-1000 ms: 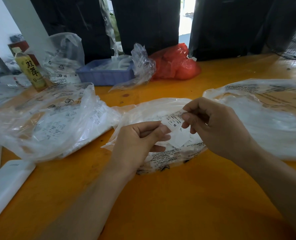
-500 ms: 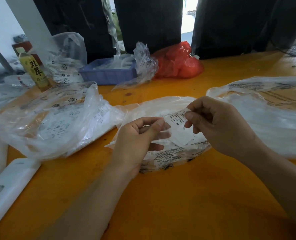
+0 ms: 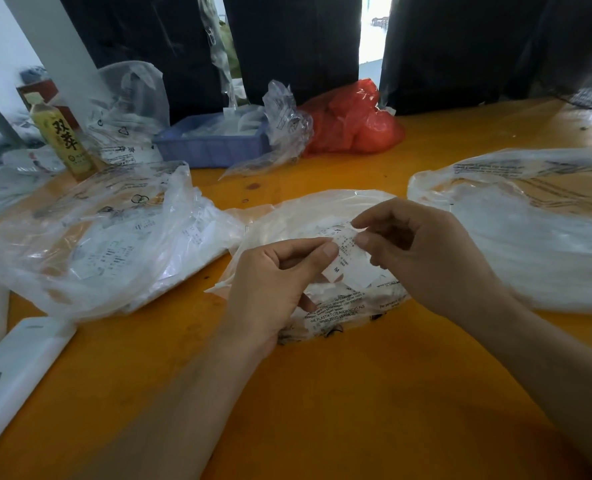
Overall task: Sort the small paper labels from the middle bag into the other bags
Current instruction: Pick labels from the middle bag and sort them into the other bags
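Now label pinched between left hand, right hand.

Both hands, left hand and right hand, meet over the clear plastic middle bag; a crumpled clear plastic bag lies to their left, a wide clear plastic bag to their right, and a red plastic bag behind them.

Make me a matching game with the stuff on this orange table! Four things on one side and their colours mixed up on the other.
Things:
1. tray
2. crumpled bag at the back
3. drink bottle
4. paper label held by both hands

Colours:
A. white
B. yellow
C. blue
D. red

Right pairs: 1-C, 2-D, 3-B, 4-A
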The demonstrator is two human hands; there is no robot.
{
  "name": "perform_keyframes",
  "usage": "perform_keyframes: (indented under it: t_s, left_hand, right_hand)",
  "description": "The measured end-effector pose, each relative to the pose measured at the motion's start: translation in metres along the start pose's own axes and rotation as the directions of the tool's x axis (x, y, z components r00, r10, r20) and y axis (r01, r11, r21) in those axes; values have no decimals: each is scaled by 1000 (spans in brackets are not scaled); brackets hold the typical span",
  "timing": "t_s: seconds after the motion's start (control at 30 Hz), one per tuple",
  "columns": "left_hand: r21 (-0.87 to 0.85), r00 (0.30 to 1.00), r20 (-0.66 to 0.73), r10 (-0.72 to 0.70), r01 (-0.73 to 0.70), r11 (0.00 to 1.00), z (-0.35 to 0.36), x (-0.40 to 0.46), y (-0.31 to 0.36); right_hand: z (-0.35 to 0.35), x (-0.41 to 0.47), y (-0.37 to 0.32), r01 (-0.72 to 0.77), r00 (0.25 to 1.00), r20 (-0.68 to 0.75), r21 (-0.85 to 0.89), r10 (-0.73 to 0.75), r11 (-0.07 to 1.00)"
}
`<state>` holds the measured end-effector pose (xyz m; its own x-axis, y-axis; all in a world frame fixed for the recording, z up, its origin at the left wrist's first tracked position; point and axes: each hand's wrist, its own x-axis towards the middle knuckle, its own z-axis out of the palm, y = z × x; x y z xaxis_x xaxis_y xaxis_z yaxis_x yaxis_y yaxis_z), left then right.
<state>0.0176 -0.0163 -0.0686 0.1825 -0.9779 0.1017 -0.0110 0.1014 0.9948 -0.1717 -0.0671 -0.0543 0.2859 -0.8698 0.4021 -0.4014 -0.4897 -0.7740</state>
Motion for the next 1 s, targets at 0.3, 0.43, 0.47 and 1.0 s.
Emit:
perform_keyframes:
  t_s: [0.3, 0.43, 0.47, 1.0]
  left_hand:
    - [-13, 998, -58, -15, 14, 1000, -3, 4, -5]
    - [-19, 999, -25, -29, 29, 999, -2, 5, -7]
    - [-30, 999, -11, -46, 45, 999, -2, 5, -6]
    - [-207, 997, -72, 21, -35, 978, -5, 8, -4]
  right_hand:
    - [9, -7, -5, -32, 993, 119, 100, 20, 994]
    - [9, -5, -1, -47, 990, 141, 124, 29, 991]
    - [9, -5, -1, -43, 992, 119, 123, 28, 991]
    - [-6, 1, -4, -214, 975, 8, 332, 224, 919]
